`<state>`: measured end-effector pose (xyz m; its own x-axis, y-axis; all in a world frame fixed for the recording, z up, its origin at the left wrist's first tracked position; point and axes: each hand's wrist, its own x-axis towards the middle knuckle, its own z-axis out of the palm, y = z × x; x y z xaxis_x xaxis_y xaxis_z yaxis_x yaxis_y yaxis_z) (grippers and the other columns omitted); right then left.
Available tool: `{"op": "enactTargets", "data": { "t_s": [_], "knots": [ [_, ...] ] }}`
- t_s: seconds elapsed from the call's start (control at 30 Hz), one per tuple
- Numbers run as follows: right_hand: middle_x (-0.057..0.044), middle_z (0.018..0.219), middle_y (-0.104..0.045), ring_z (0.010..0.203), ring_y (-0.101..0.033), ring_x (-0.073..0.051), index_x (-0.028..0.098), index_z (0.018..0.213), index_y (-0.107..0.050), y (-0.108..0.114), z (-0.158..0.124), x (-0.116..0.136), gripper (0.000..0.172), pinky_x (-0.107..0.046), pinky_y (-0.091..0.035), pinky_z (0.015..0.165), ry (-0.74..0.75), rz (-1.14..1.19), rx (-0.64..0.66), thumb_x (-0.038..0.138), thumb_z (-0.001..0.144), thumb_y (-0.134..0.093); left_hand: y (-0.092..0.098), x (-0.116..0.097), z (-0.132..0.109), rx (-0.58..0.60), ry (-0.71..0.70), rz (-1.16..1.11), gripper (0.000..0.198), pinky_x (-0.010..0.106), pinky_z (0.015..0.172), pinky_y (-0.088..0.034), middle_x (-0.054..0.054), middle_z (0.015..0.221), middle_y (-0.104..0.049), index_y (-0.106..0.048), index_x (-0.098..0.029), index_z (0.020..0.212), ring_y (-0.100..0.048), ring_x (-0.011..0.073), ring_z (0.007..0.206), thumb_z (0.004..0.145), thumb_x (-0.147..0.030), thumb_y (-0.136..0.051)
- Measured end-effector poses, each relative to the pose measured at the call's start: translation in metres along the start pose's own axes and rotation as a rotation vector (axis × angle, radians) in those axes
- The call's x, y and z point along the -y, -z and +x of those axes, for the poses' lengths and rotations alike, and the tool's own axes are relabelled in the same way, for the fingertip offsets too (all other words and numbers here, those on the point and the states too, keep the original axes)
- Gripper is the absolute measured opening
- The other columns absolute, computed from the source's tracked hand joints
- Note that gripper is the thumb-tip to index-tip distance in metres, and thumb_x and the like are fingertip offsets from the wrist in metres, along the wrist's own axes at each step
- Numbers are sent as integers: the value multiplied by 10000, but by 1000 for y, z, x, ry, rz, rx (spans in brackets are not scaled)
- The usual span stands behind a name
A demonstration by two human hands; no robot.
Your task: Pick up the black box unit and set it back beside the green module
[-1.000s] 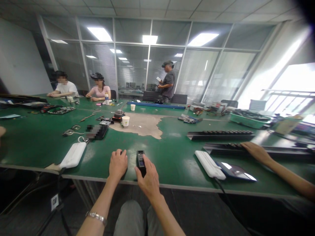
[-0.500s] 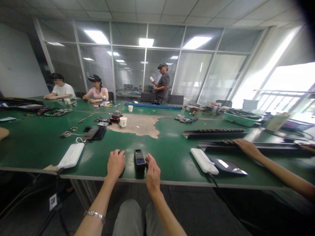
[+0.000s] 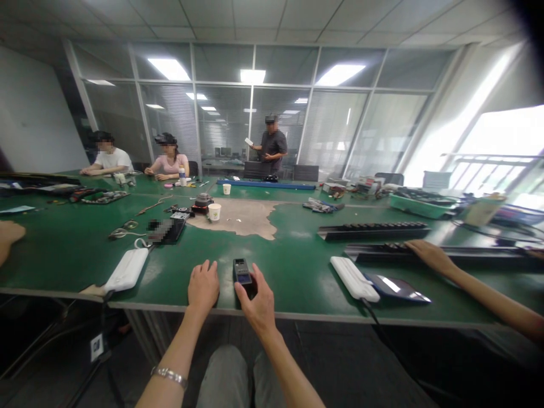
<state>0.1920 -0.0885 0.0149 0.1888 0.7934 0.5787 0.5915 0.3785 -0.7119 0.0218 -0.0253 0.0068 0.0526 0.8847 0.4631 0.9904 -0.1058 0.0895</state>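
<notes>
A small black box-shaped device (image 3: 242, 271) with a little screen and buttons sits near the front edge of the green table (image 3: 297, 277). Around its near end my right hand (image 3: 260, 297) is closed, thumb on the left side and fingers along the right. Its lower part is hidden by that hand. Just to the left, my left hand (image 3: 204, 286) rests on the tabletop, fingers loosely extended and nothing in it, apart from the device.
White power banks (image 3: 128, 269) with cables lie left and right. At right, a co-worker's hand (image 3: 429, 255) touches a long black rail (image 3: 471, 256); a dark glossy phone-like slab (image 3: 397, 288) lies nearby. Farther back stand paper cups (image 3: 215, 212) and a green tray (image 3: 419, 209).
My right hand has moved from beside the device to a grip on it, its thumb now across the near left side. My left hand stays on the table. The standing person has turned.
</notes>
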Motion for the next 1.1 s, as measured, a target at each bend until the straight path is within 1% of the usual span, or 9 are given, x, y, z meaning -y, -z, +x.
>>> {"op": "enactTargets", "data": {
  "t_s": [0.1,0.2,0.33,0.43,0.53,0.7,0.93,1.0,1.1],
  "knots": [
    [-171,1315,-602,1183,-593,-285,143,1508,-345,-3,-2,0,813,-438,-474,997,41,-77,4,522,852,-639,0,1,-1,-9,-6,-6,410,404,1026,-401,144,1341,-594,-588,-153,1312,-515,258,1207,972,-229,-374],
    [-158,1336,-587,1192,-579,-285,167,1542,-270,-4,-3,0,868,-438,-480,984,57,-119,3,525,847,-646,-3,2,-1,47,-14,-2,392,430,1055,-384,149,1377,-577,-611,-151,1273,-502,264,1256,964,-256,-393],
    [-147,1318,-593,1181,-568,-298,187,1503,-360,-7,-1,2,739,-462,-461,996,73,-136,11,519,887,-597,-4,0,-4,60,-3,-5,440,477,1097,-350,156,1450,-521,-563,-144,1341,-476,278,1305,963,-296,-399],
    [-148,1289,-606,1170,-555,-307,173,1442,-452,-11,-1,2,617,-470,-453,996,98,-178,14,474,915,-565,-2,-3,-7,27,3,8,438,469,1095,-349,159,1439,-529,-566,-146,1336,-486,279,1295,962,-290,-390],
    [-144,1305,-602,1154,-550,-298,149,1423,-472,-14,-3,1,545,-463,-449,997,115,-225,37,407,946,-523,2,-6,-8,5,20,14,425,458,1087,-351,159,1422,-541,-572,-149,1320,-490,280,1286,955,-286,-401],
    [-155,1330,-598,1157,-553,-296,110,1433,-460,-17,-1,3,563,-458,-444,1005,79,-217,42,397,952,-516,0,-8,-8,-10,31,-1,414,455,1084,-348,166,1412,-545,-578,-139,1303,-484,284,1285,941,-279,-434],
    [-153,1276,-629,1140,-580,-286,132,1406,-500,-2,25,18,592,-437,-459,990,8,-125,-72,458,915,-560,2,-8,-7,3,57,-10,425,450,1098,-333,155,1424,-539,-576,-146,1315,-476,283,1293,939,-289,-437],
    [-146,1262,-637,1123,-596,-273,146,1406,-504,5,32,13,594,-422,-465,983,-11,-112,-109,460,906,-562,4,-8,-7,6,57,-22,434,455,1101,-330,159,1428,-534,-572,-136,1322,-474,286,1291,941,-293,-435],
    [-154,1228,-655,1084,-619,-274,134,1391,-528,14,36,-5,606,-420,-474,970,-43,-142,-117,452,877,-574,6,-9,-8,13,67,-33,441,451,1106,-329,158,1428,-533,-569,-138,1330,-470,286,1294,943,-301,-435]
  ]
}}
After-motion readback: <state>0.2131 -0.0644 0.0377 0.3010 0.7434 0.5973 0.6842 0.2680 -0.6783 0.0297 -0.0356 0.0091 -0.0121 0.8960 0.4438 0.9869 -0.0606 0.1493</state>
